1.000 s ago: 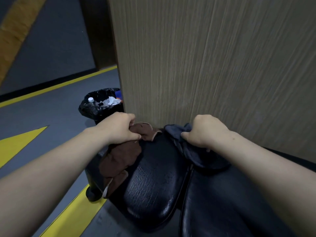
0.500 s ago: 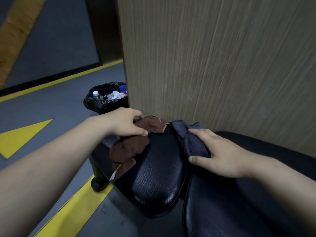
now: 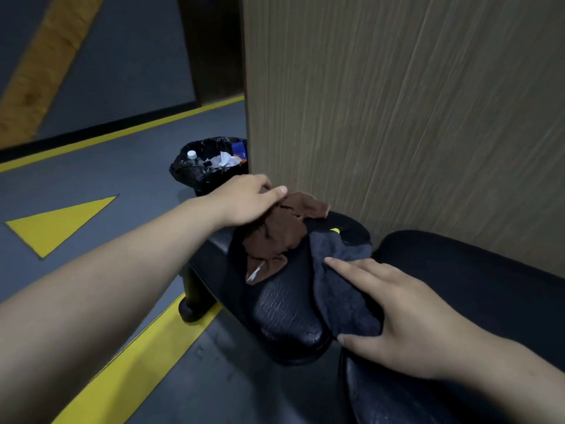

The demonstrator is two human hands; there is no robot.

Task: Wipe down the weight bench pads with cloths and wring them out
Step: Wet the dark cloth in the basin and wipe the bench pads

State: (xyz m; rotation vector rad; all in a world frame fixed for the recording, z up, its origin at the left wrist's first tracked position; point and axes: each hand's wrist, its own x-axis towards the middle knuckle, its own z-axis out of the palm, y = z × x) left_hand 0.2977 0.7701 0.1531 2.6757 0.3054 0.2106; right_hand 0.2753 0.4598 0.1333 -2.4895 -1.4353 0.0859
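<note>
Bench pads (image 3: 284,304) first: two black cracked-vinyl ones in view, small seat pad in the middle, bigger pad (image 3: 458,270) running off near right. Since half a second back, right hand (image 3: 406,325) slid nearer and lower, dragging the dark blue cloth (image 3: 339,289) down the seat pad's right edge; earlier sat up by the far end. Now flat, fingers spread and straight, palm pressing the cloth, thumb tucked under its near edge, not clenched. Left hand (image 3: 247,203) barely shifted, still on the far left corner, but fingers looser now, lying over the top of the brown cloth (image 3: 275,240) rather than pinching it. Brown cloth bunched on the far left half of the seat pad, small white tag poking out at its near tip. Tiny yellow mark showing on the far end of the pad now, hidden before.

Count: two hands, two cloths (one brown, one dark blue), two pads, one bin.

Container: trash bin (image 3: 211,166) with black liner, far left just behind the left hand, tight against the wood-grain panel (image 3: 397,117). Inside: white-capped bottle, crumpled white tissue, something blue and orange, can't make out what exactly.

Grey floor (image 3: 91,185) with yellow stripes and one yellow triangle off left.
</note>
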